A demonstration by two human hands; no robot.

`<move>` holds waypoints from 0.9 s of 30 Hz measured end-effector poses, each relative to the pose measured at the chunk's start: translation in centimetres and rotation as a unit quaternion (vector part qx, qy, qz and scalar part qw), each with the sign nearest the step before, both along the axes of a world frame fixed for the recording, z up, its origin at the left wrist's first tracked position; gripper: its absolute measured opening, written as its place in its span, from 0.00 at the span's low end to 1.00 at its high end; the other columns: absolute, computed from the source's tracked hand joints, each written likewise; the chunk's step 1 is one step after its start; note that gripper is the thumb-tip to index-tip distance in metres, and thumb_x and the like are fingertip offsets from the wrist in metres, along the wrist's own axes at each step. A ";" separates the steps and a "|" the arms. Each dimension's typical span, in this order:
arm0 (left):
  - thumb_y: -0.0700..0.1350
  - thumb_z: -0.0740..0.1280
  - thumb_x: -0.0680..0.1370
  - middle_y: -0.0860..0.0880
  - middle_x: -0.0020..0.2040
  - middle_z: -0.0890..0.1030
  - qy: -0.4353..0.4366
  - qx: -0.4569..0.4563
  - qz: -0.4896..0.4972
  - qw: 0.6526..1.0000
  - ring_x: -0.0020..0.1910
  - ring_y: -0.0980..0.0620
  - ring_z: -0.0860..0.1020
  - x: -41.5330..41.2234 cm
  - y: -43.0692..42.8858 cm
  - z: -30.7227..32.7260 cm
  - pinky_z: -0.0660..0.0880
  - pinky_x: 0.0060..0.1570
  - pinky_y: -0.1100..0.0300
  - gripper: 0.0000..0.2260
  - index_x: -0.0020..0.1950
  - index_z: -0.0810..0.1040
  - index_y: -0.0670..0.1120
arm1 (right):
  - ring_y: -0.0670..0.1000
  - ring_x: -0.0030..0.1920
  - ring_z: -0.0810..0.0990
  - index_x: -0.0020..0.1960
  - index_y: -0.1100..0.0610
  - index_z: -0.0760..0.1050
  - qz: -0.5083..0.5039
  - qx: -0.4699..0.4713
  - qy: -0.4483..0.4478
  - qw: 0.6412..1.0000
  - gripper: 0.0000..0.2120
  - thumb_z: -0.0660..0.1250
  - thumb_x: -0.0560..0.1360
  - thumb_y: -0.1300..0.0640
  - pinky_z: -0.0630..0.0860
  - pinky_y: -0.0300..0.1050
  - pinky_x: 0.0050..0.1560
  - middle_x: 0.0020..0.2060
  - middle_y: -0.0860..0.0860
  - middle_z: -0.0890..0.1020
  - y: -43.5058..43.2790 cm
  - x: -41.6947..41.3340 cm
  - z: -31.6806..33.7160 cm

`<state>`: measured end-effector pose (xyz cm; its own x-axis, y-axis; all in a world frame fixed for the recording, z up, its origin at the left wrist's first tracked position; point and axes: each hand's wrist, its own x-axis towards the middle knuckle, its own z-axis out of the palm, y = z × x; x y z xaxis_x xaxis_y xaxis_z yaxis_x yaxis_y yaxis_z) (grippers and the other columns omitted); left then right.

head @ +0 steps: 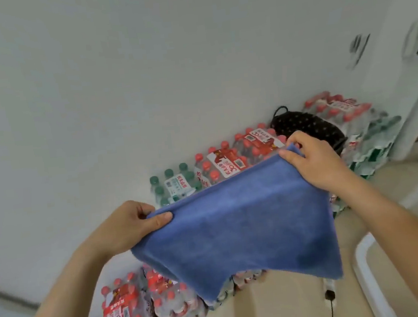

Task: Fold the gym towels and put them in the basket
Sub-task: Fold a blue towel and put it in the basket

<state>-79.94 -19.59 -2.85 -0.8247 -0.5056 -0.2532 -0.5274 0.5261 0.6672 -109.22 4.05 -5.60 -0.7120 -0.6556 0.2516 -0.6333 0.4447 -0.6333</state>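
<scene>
Blue towel (240, 222) held up, spread between both hands.
Left hand (130, 226) and right hand (316, 162), arms outstretched, each pinch a top corner.

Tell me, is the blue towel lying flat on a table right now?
No, the blue towel hangs in the air, pinched at its upper corners by the left hand and the right hand.

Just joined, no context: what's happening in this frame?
A person holds a blue towel up in the air, the left hand and right hand each pinching a top corner so it hangs spread out. It looks opened or only partly folded. Shrink-wrapped packs of bottled water line the wall behind, with a dark spotted bag among them. No basket is in view.
</scene>
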 end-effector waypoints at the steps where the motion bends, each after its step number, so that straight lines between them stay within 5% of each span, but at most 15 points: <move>1: 0.67 0.69 0.67 0.52 0.26 0.74 -0.035 0.025 -0.049 0.998 0.27 0.54 0.70 -1.4 -0.6 0.3 0.66 0.30 0.66 0.24 0.29 0.78 0.47 | 0.51 0.36 0.74 0.47 0.51 0.70 -0.011 0.005 0.008 1.000 0.07 0.62 0.78 0.48 0.68 0.45 0.34 0.35 0.50 0.76 0.1 -1.6 -0.4; 4: 0.58 0.74 0.67 0.51 0.35 0.84 -0.168 0.155 -0.169 0.959 0.35 0.54 0.80 -4.4 -3.2 0.0 0.73 0.39 0.66 0.13 0.36 0.85 0.49 | 0.54 0.35 0.75 0.46 0.51 0.68 -0.034 0.035 0.037 0.998 0.08 0.60 0.79 0.48 0.73 0.51 0.37 0.33 0.51 0.76 -0.6 -6.4 -1.5; 6: 0.54 0.77 0.67 0.44 0.43 0.85 -0.194 0.163 -0.145 0.956 0.42 0.49 0.83 -6.0 -6.2 -1.4 0.75 0.44 0.62 0.15 0.43 0.85 0.43 | 0.56 0.35 0.75 0.46 0.52 0.67 -0.056 0.049 0.040 0.996 0.08 0.59 0.80 0.48 0.75 0.54 0.39 0.33 0.53 0.76 -1.8 -9.7 -2.3; 10: 0.58 0.74 0.68 0.46 0.41 0.84 0.000 0.149 0.062 0.987 0.40 0.51 0.80 -10.5 -12.3 -5.5 0.74 0.43 0.59 0.19 0.42 0.84 0.42 | 0.58 0.36 0.75 0.47 0.53 0.67 -0.106 0.052 0.046 0.992 0.08 0.58 0.80 0.49 0.76 0.58 0.40 0.35 0.54 0.76 -5.1 -16.5 -3.9; 12: 0.55 0.72 0.72 0.46 0.37 0.82 0.067 0.084 0.154 0.982 0.38 0.51 0.77 -13.7 -14.6 -7.7 0.72 0.41 0.59 0.15 0.40 0.82 0.42 | 0.59 0.36 0.75 0.48 0.54 0.67 -0.111 0.074 0.047 0.990 0.09 0.58 0.81 0.49 0.75 0.57 0.39 0.34 0.55 0.76 -7.5 -19.2 -4.3; 18: 0.52 0.62 0.79 0.53 0.38 0.79 0.004 -0.174 0.245 0.954 0.40 0.48 0.76 -20.3 -18.6 -13.2 0.69 0.39 0.57 0.10 0.44 0.79 0.51 | 0.60 0.36 0.74 0.48 0.56 0.65 -0.074 0.131 0.078 0.986 0.09 0.56 0.81 0.51 0.71 0.51 0.35 0.36 0.55 0.76 -14.3 -25.5 -6.0; 27: 0.52 0.60 0.80 0.49 0.42 0.75 -0.051 -0.275 0.270 0.921 0.41 0.48 0.73 -23.5 -19.1 -17.4 0.69 0.39 0.55 0.11 0.50 0.81 0.53 | 0.55 0.31 0.72 0.47 0.54 0.64 -0.078 0.163 0.076 0.981 0.08 0.54 0.82 0.51 0.63 0.46 0.29 0.31 0.50 0.72 -19.6 -30.8 -10.3</move>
